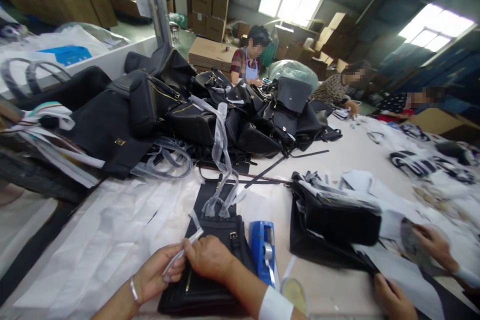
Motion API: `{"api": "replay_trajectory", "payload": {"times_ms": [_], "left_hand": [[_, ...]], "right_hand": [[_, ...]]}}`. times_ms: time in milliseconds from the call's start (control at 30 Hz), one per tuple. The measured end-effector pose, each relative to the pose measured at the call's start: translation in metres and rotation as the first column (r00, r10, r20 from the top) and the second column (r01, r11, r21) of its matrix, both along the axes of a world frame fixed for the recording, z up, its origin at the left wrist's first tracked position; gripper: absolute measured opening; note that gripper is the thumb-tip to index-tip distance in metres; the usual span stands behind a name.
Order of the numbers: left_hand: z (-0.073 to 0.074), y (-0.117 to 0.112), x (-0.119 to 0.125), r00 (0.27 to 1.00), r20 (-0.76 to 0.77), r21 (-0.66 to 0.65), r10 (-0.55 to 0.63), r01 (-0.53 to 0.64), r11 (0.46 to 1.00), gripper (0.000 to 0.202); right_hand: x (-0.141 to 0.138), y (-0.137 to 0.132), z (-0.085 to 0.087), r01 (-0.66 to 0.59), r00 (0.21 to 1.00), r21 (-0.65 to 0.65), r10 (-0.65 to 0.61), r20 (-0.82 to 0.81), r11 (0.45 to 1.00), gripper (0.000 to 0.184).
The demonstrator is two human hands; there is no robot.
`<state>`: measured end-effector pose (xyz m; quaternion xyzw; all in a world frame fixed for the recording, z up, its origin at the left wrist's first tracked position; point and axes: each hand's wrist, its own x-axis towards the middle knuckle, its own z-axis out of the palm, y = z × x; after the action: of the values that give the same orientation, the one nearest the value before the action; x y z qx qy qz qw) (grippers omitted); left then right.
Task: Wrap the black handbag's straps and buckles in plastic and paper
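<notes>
My left hand [155, 275] and my right hand [208, 258] meet at the near edge of the table, over a black handbag [210, 280] lying flat. Both hands pinch a clear plastic wrapping strip [186, 248] that runs up from my left fingers past my right fingertips. My left wrist wears a silver bangle, and my right wrist has a white cuff. More clear strips [221, 160] trail up from the bag toward the pile behind it.
A blue tape dispenser [263, 250] stands right of the bag. A big pile of black handbags [195, 110] fills the table's middle. White paper sheets [112, 230] cover the left. Another person's hands [435, 245] work beside a black bag [333, 220] at right. Three seated people sit across the table.
</notes>
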<state>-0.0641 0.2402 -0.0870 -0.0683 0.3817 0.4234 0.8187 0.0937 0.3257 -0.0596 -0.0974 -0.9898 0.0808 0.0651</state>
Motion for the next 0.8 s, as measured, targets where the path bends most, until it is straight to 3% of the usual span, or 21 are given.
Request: {"api": "replay_trajectory", "payload": {"times_ms": [233,300,367,433,500,567,633,800], "left_hand": [[0.006,0.005,0.008,0.956,-0.242,-0.033,-0.165,0.162,0.986,0.031],[0.011,0.007,0.007,0.942,-0.259,-0.024,-0.214,0.215,0.976,0.032],[0.019,0.009,0.005,0.927,-0.271,0.012,-0.259,0.272,0.962,0.036],[0.027,0.010,0.001,0.919,-0.284,0.055,-0.274,0.301,0.952,0.040],[0.033,0.012,-0.003,0.919,-0.300,0.090,-0.255,0.293,0.952,0.039],[0.035,0.015,-0.006,0.914,-0.340,0.127,-0.222,0.278,0.952,0.035],[0.033,0.020,-0.009,0.885,-0.419,0.164,-0.204,0.295,0.941,0.030],[0.025,0.031,-0.014,0.803,-0.564,0.158,-0.194,0.335,0.929,0.026]], "right_hand": [[0.008,-0.005,-0.007,-0.037,0.999,0.009,0.037,0.001,0.999,0.038],[0.013,-0.002,-0.007,0.040,0.999,-0.011,-0.039,0.021,0.999,0.037],[0.025,0.003,-0.005,0.202,0.978,-0.025,-0.200,0.065,0.979,0.039],[0.044,0.009,-0.004,0.430,0.899,-0.048,-0.424,0.108,0.901,0.045],[0.066,0.011,-0.006,0.643,0.765,-0.085,-0.631,0.132,0.761,0.048],[0.085,0.008,-0.010,0.760,0.650,-0.118,-0.745,0.150,0.640,0.044],[0.094,0.000,-0.016,0.797,0.604,-0.130,-0.775,0.189,0.590,0.040],[0.087,-0.009,-0.017,0.809,0.587,-0.235,-0.753,0.297,0.538,0.037]]}}
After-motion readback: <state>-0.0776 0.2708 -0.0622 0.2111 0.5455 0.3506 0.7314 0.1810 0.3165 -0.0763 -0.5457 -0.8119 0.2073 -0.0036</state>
